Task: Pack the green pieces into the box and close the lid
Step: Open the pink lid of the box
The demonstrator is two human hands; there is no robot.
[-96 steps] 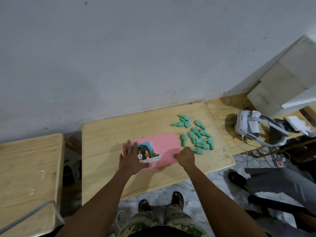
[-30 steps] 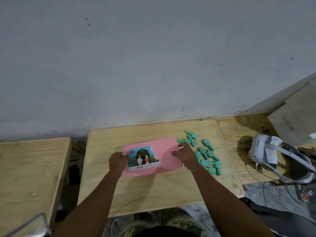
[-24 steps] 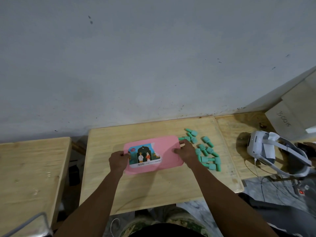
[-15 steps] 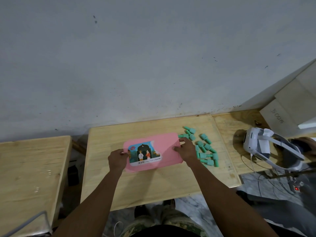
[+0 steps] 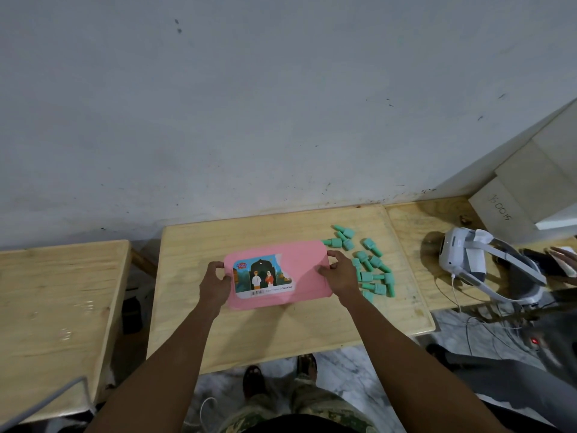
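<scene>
The wooden table (image 5: pixel 281 332) carries everything. On it the pink box (image 5: pixel 299 270), lid still on, is gripped at its two short ends: the left hand (image 5: pixel 215 284) is curled over one edge, the right hand (image 5: pixel 338 275) closed on the other. The green pieces (image 5: pixel 368 264) are scattered just outside the right-hand grip, a few nearly touching it. If the lid is pried unevenly, the box may be jerked sideways and the nearest pieces knocked off the edge.
</scene>
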